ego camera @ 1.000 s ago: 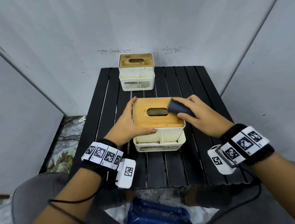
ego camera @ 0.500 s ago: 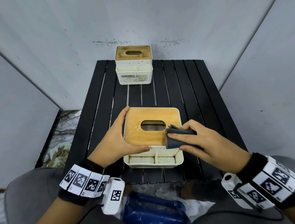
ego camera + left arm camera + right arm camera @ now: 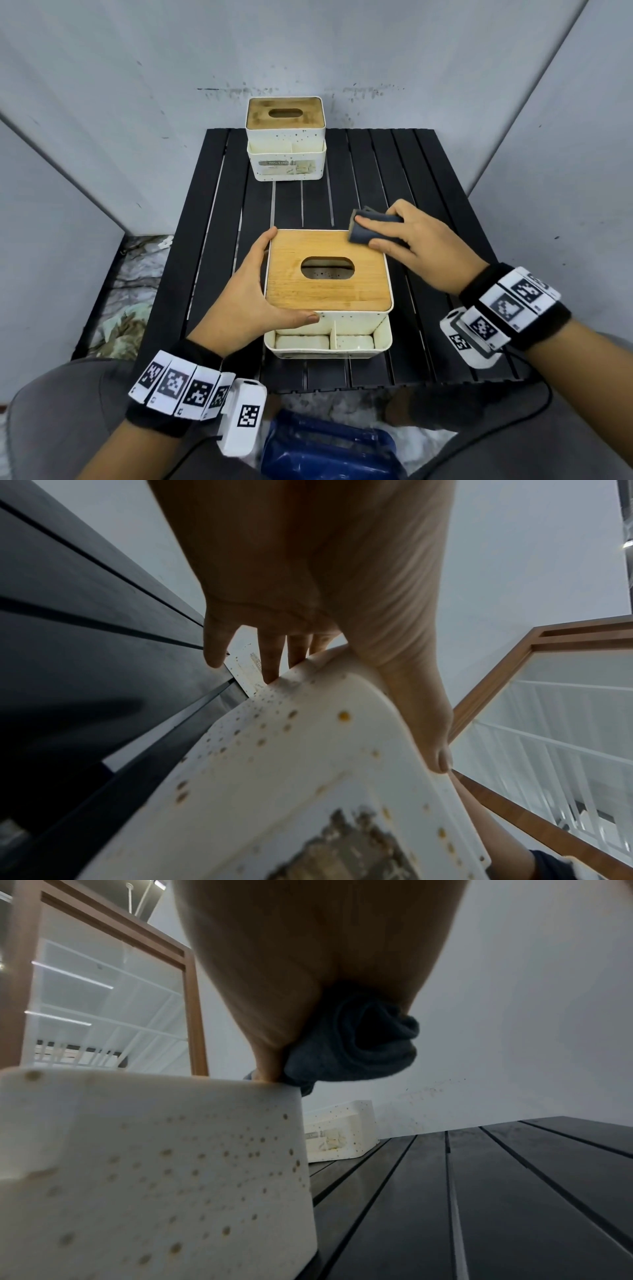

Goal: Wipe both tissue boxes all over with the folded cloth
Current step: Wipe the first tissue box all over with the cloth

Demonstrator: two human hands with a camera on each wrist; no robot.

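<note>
speckled tissue box [image 3: 342, 320] upright; dark, seemingly folded cloth [image 3: 362, 235] on its far-right corner.

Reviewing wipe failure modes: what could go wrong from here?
1. The cloth sits at the far right corner of the lid, partly past its edge; the right hand could slip off.
2. The left hand only braces the near box at its left front corner with straight fingers; a hard wipe might shift it on the slatted table.
</note>
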